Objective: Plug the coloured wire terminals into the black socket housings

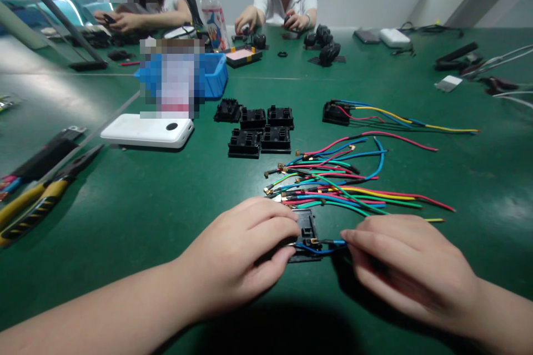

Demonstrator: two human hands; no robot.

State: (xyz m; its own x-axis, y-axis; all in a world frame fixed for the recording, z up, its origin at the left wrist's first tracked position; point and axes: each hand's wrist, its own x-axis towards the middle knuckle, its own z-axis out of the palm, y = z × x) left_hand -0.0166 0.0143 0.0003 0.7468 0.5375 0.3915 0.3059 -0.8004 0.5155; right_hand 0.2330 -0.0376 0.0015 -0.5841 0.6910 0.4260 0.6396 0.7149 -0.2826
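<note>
My left hand (254, 249) is closed around the left side of a black plastic housing (307, 223), which lies on the green table. Blue wires (318, 250) run out of the housing toward the right. My right hand (410, 266) pinches a blue wire between thumb and forefinger, close to the housing's right edge. Just beyond the housing lies a loose bundle of red, blue, green and yellow wires (333, 197) with small brass terminals at their left ends. My fingers hide part of the housing.
Several black housings (260, 130) sit farther back, and a wired housing (336, 113) is right of them. A white power bank (145, 131) stands before a blue bin (214, 75). Yellow-handled pliers (50, 194) lie at left. Two people (287, 3) work across the table (125, 266).
</note>
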